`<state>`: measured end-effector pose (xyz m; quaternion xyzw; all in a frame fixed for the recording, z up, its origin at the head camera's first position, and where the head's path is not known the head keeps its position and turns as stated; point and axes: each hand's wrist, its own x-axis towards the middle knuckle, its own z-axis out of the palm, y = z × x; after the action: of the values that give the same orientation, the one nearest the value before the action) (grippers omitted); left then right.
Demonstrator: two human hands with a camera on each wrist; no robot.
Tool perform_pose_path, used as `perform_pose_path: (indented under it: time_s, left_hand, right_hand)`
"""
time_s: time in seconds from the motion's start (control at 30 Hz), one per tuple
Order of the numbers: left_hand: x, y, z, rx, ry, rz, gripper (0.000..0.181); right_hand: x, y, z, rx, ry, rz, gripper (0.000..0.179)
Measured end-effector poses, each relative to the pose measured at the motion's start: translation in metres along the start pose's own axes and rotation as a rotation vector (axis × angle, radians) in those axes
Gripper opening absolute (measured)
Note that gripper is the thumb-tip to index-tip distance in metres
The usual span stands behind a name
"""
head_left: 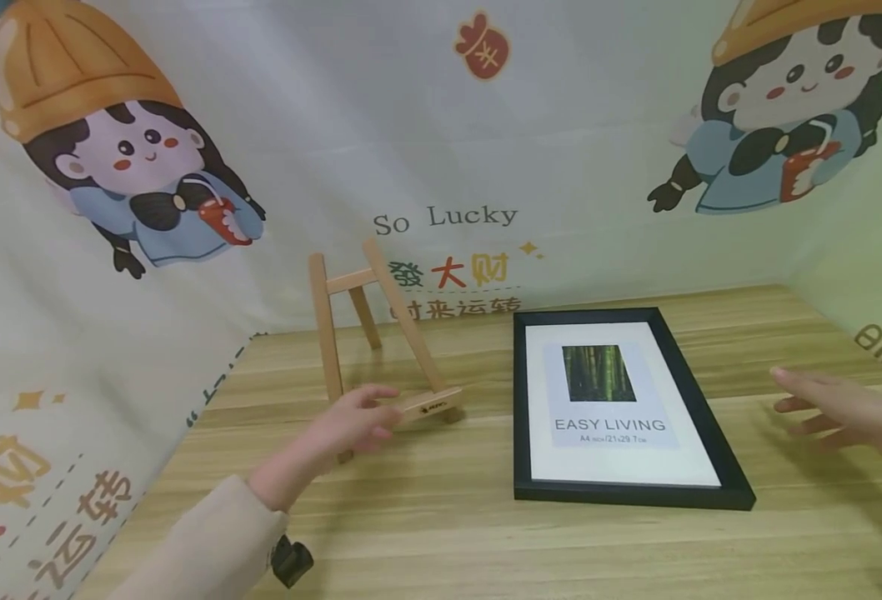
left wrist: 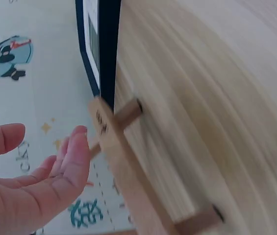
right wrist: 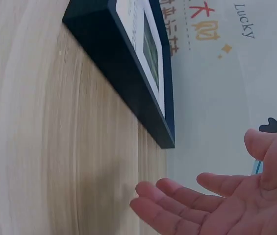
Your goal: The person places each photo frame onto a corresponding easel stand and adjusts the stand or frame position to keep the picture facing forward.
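Observation:
A small wooden easel (head_left: pixel 324 317) stands upright on the left part of the table. My left hand (head_left: pixel 354 417) is beside the left end of its front ledge (head_left: pixel 432 404), overlapping it in the head view. The left wrist view shows that hand (left wrist: pixel 40 191) with relaxed, spread fingers and nothing in them, the ledge (left wrist: pixel 128 171) just past the fingertips. To the right lies a black picture frame (head_left: pixel 628 408), face up, with a bamboo picture and "EASY LIVING" print. Off its right side, my right hand (head_left: pixel 854 412) hovers with fingers extended, apart from the frame and holding nothing.
The wood-grain table (head_left: pixel 411 533) ends at a pale printed cloth backdrop (head_left: pixel 598 125) behind the easel and frame. That cloth also hangs along the left and right sides. Dark wrist devices sit under both forearms.

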<state>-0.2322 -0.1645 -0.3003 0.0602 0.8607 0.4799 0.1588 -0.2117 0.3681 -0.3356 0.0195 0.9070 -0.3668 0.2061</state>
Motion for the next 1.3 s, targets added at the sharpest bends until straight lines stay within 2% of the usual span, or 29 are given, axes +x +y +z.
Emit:
perform_pose_path:
  time_s: [0.13, 0.37, 0.5, 0.63, 0.93, 1.13, 1.3]
  left_hand:
    - [0.009, 0.003, 0.017, -0.052, -0.058, -0.018, 0.051]
    - [0.018, 0.005, 0.043, -0.152, -0.126, -0.076, 0.055]
    - [0.022, 0.007, 0.057, -0.166, -0.164, -0.116, 0.056]
    - [0.026, 0.010, 0.068, -0.174, -0.210, -0.107, 0.057]
    - [0.035, 0.014, 0.083, -0.198, -0.274, -0.114, 0.056]
    - [0.039, 0.015, 0.095, -0.222, -0.279, -0.137, 0.056]
    - [0.040, 0.016, 0.105, -0.207, -0.269, -0.146, 0.056]
  right_hand:
    - [0.001, -0.002, 0.006, 0.077, -0.028, -0.015, 0.086]
    - [0.006, -0.002, 0.023, 0.245, -0.097, -0.100, 0.077]
    - [0.010, -0.001, 0.029, 0.332, -0.104, -0.107, 0.075]
    - [0.013, -0.001, 0.033, 0.399, -0.120, -0.114, 0.075]
    - [0.017, -0.002, 0.038, 0.465, -0.140, -0.065, 0.075]
    - [0.021, 0.000, 0.042, 0.477, -0.161, -0.050, 0.076]
    - [0.021, -0.003, 0.044, 0.485, -0.156, -0.030, 0.070]
